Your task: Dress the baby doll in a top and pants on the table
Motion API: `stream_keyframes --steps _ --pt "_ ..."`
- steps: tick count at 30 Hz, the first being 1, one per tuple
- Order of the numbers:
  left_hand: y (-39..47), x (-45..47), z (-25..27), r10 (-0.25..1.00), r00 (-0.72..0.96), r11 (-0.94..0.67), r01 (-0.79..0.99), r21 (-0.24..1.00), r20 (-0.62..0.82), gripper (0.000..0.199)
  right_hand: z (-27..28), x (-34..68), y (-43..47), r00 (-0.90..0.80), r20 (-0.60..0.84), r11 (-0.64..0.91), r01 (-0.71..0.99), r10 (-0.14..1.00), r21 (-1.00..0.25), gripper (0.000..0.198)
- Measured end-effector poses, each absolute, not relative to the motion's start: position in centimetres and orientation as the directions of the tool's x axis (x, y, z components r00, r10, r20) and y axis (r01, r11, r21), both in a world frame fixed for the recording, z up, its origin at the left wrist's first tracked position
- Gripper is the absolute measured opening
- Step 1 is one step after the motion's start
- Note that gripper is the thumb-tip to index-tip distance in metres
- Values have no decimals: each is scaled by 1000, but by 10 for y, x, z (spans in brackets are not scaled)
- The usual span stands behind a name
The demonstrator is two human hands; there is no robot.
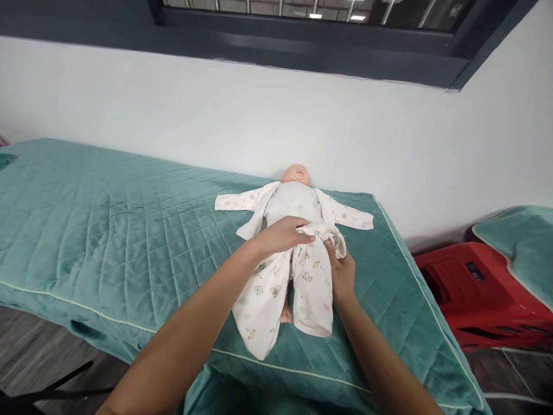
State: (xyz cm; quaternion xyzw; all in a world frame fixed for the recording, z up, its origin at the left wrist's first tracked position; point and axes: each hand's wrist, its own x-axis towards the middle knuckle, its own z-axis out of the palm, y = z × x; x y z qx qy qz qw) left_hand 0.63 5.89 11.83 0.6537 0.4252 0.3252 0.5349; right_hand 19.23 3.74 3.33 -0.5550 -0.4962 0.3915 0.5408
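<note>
A baby doll lies on its back on the green quilted cover, its head toward the wall. It wears a white printed jacket that hangs open, sleeves spread out to both sides, over a pale torso. White printed baby pants lie over its legs, and one small foot shows between the two pant legs. My left hand pinches the waistband near the doll's belly. On the other side, my right hand grips the bunched waistband, thumb on top; its other fingers are partly hidden by cloth.
The green quilted bed runs along a white wall under a dark window frame. To the right stands a red plastic bed end with another green cover on it. Grey floor shows at lower left.
</note>
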Motion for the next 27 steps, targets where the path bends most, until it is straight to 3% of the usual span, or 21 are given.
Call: stream_keyframes --steps 4,9,13,16,20,23,27 --pt "65 13 109 932 346 -257 406 877 113 12 34 191 55 256 113 71 165 960 -984 37" --pt "65 18 98 952 233 -307 726 615 200 31 24 187 66 255 121 86 144 959 -986 36" --pt "64 17 84 959 156 -273 738 617 239 32 18 189 65 228 153 111 187 962 -976 37" --pt "58 14 68 963 84 -257 582 772 257 22 18 192 62 196 141 97 216 970 -972 30" --pt "49 3 55 972 63 -232 181 956 224 16 21 190 55 237 164 104 247 958 -964 25" --pt "47 -8 50 975 79 -203 -63 977 207 21 23 186 46 195 299 242 272 934 -931 34" --pt "50 -17 42 982 63 -153 -275 949 177 25 29 182 36 46 503 454 365 863 -813 28"
